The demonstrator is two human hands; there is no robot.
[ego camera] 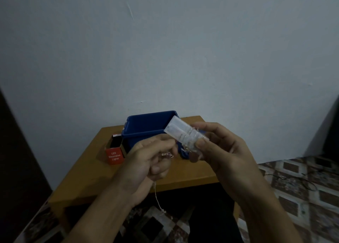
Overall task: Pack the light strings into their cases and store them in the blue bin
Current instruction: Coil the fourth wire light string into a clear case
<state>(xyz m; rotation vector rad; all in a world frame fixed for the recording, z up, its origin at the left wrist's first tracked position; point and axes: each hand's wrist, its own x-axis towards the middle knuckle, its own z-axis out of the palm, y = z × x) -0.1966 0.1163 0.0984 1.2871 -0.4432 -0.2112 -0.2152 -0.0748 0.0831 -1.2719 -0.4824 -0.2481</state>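
While the right hand gripped the translucent plastic battery box above the wooden tabletop, the left hand pinched the thin pale light wire, which seemed light, limp, easily tangled, best held close to the box.

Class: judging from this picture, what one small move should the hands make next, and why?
Probably the left hand winds another turn of wire round the clear pack in the right hand: loose wire hangs below the left hand.
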